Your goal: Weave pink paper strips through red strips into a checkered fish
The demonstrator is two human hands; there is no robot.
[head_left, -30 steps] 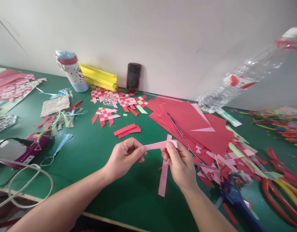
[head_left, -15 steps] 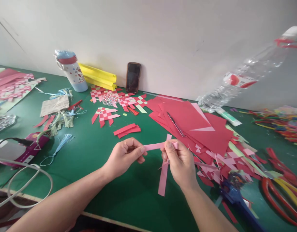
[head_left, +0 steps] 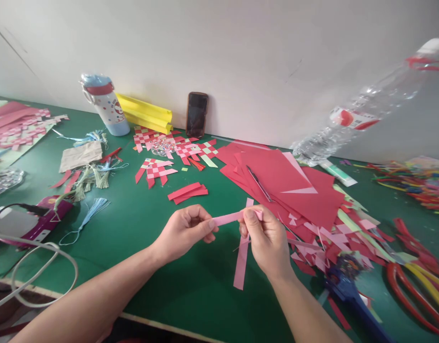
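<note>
A pink paper strip point(head_left: 227, 219) is stretched between my two hands above the table. My left hand point(head_left: 188, 228) pinches its left end between thumb and fingers. At the other end, my right hand point(head_left: 264, 238) is closed on the strip, with a short bit of pink showing past the thumb. Below and behind my right hand, another pink strip point(head_left: 241, 264) runs up and down the picture, partly hidden by the fingers; I cannot tell whether they touch it. Several folded red strips point(head_left: 188, 192) lie just beyond my left hand.
Red paper sheets point(head_left: 273, 171) with a pen point(head_left: 258, 183) on top lie at the right. Scissors point(head_left: 415, 295) and a blue-handled tool point(head_left: 351, 295) are near the right front. A cup point(head_left: 107, 105), a phone point(head_left: 197, 114) and woven paper pieces point(head_left: 155, 170) stand or lie farther back.
My left hand has shifted very slightly, and the strip now looks a little curved and slack. My right hand has barely moved.
</note>
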